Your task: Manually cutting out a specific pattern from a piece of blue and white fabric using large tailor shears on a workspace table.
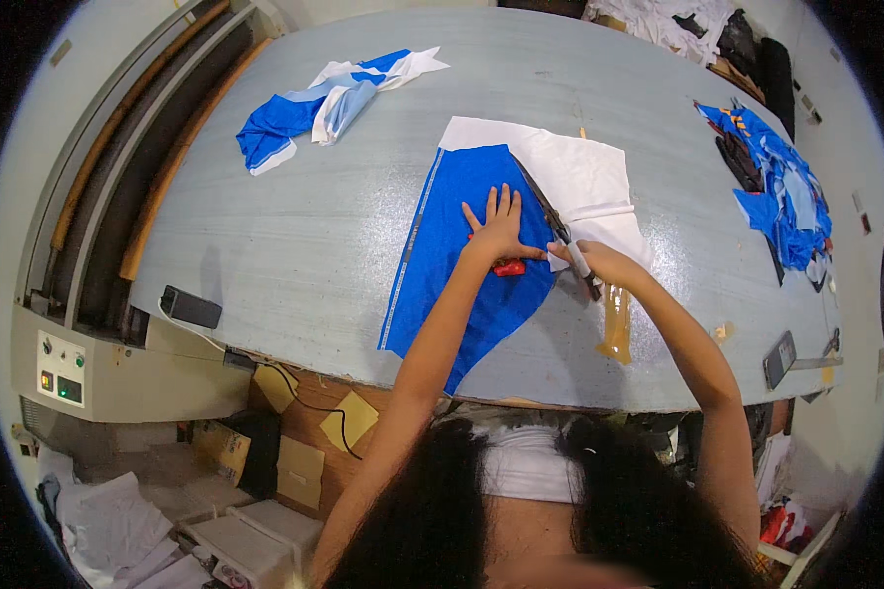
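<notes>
A blue fabric panel (432, 260) with a pale strip down its left edge lies flat on the table. My left hand (501, 231) presses on it, fingers spread, with a red piece (509, 267) showing partly beneath the palm. Along the panel's right edge runs a pair of dark scissors (550, 211), its long blades pointing away from me. My right hand (599, 263) is closed around the scissors' handles. Behind and to the right, white fabric (584, 167) lies partly under the blue panel and beside the blades.
Blue and white fabric scraps (314, 103) lie at the far left, and a blue heap (791, 196) sits at the right edge. A black box (191, 306) with a cable and a phone (780, 359) stand near the front. Brown tape (616, 329) sticks to the table (295, 255).
</notes>
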The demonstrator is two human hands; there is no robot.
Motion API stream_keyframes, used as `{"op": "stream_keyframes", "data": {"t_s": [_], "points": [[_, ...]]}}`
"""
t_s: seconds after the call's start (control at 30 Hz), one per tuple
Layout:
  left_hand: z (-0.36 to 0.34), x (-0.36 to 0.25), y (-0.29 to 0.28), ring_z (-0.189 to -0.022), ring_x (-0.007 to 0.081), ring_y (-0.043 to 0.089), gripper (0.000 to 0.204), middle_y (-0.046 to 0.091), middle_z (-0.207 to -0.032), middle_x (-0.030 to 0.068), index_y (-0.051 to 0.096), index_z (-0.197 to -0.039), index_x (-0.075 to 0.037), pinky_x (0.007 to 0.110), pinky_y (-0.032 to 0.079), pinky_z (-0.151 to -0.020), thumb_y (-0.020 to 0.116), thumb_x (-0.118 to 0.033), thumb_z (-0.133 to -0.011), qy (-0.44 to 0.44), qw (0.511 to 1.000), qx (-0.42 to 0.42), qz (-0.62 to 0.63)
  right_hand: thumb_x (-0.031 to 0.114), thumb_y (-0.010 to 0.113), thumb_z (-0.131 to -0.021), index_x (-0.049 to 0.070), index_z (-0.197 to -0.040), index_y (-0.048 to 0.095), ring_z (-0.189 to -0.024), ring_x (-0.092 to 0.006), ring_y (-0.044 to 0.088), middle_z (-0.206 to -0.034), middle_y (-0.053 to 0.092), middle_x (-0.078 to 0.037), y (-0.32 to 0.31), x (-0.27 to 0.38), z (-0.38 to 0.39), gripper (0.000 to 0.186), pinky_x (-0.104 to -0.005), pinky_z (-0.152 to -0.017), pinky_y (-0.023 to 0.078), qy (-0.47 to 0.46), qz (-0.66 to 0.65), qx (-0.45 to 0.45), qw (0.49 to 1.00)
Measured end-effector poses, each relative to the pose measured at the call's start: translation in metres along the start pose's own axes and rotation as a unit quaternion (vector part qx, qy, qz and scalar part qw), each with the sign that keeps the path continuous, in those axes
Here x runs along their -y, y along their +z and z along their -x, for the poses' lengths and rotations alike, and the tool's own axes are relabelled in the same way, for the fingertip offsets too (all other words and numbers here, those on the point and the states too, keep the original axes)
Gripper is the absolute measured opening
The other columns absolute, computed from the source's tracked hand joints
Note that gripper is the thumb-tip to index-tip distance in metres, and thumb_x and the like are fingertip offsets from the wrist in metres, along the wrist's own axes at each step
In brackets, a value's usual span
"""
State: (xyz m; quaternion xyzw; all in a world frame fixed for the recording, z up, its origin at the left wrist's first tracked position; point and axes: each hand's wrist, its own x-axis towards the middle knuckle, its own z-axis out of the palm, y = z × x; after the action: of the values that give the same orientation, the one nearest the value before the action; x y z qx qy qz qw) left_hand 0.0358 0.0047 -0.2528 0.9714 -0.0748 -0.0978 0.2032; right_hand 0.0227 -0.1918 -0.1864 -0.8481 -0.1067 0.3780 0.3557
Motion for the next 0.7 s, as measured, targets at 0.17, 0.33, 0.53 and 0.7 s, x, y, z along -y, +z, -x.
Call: {"op": "stream_keyframes", "data": {"t_s": [0.17,0.33,0.53,0.7], "points": [[-0.002,-0.002,0.001,-0.135,0.0329,-0.006,0.132,-0.004,-0.146,0.0181,0.008,-0.139,0.0,0.069,-0.01,-0.092,0.069,-0.069,-0.045,0.006,1.0,-0.001,-0.002,0.061,0.049,-0.079,-0.01,-0.085,0.057,-0.047,-0.0167,0.056,-0.058,0.054,-0.009,0.007,-0.026,-0.019,0.071,-0.0281,-0.044,0.043,-0.083,0.106,-0.134,0.982],[-0.003,0.002,0.003,-0.135,0.0331,-0.005,0.131,-0.003,-0.146,0.018,0.007,-0.139,0.0,0.07,-0.008,-0.092,0.068,-0.069,-0.046,0.001,1.0,-0.004,-0.004,0.059,0.047,-0.081,-0.006,-0.081,0.058,-0.045,-0.0156,0.055,-0.058,0.055,-0.01,0.014,-0.021,-0.016,0.066,-0.0287,-0.043,0.042,-0.076,0.051,-0.088,0.992],[-0.005,0.004,0.005,-0.135,0.0325,-0.005,0.131,-0.003,-0.146,0.0174,0.006,-0.138,0.001,0.07,-0.008,-0.092,0.069,-0.067,-0.047,0.0,1.0,-0.005,-0.01,0.065,0.045,-0.078,-0.002,-0.085,0.058,-0.048,-0.0157,0.056,-0.06,0.056,-0.011,0.003,0.006,-0.004,0.069,-0.0296,-0.044,0.045,-0.001,-0.015,0.031,0.999],[-0.003,0.001,0.001,-0.135,0.0319,-0.006,0.13,-0.005,-0.146,0.0165,0.004,-0.138,0.002,0.068,-0.008,-0.094,0.069,-0.068,-0.049,-0.004,1.0,0.011,-0.021,0.073,0.044,-0.072,-0.005,-0.106,0.054,-0.054,-0.0186,0.059,-0.066,0.057,-0.012,0.004,0.018,-0.017,0.085,-0.0326,-0.052,0.05,0.038,-0.057,0.033,0.997]]}}
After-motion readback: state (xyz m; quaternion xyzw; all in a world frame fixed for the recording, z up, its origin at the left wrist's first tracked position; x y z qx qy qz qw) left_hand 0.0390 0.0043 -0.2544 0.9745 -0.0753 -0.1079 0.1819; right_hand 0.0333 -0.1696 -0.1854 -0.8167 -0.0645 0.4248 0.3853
